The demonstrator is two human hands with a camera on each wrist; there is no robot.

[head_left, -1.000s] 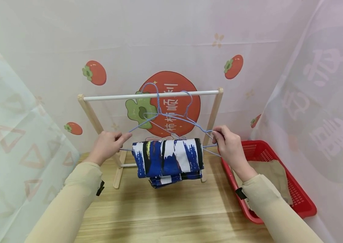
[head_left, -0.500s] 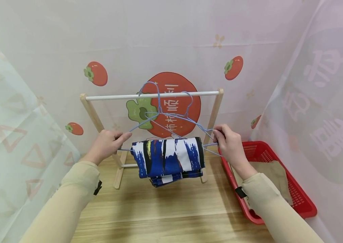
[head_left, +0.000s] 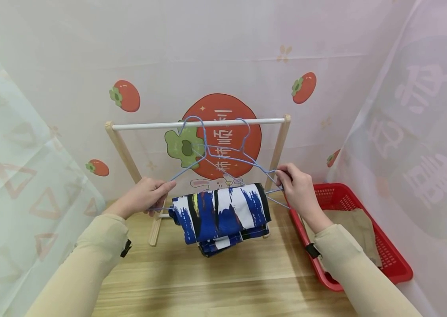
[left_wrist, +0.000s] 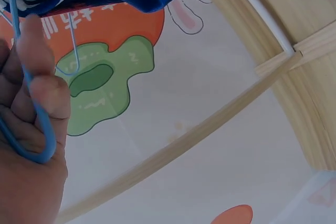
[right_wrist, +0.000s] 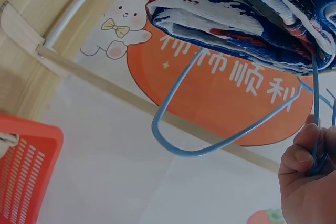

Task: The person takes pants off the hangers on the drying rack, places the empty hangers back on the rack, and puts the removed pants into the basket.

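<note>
A folded cloth garment [head_left: 223,213] with blue, white and black brush-stroke print lies over the lower bar of a blue wire hanger [head_left: 205,143]. My left hand [head_left: 145,196] holds the hanger's left corner, its wire looping across the palm in the left wrist view. At the opposite corner, my right hand [head_left: 298,189] pinches the wire between thumb and fingers. The hook of this hanger overlaps the rack's white rail [head_left: 144,126] in the head view. Behind it, a second blue hanger [head_left: 249,131] hangs from the rail; the garment partly hides it.
The rack's wooden legs [head_left: 122,147] stand on a wood-grain table [head_left: 207,286]. To the right sits a red basket [head_left: 399,266] with tan cloth [head_left: 360,229] inside, under my right forearm. Printed curtains [head_left: 49,53] enclose the back and sides.
The held hanger's hook has dropped toward the rail. The garment has come down and tilts lower at its left end. My left hand has shifted slightly down and right; the right has barely moved.
</note>
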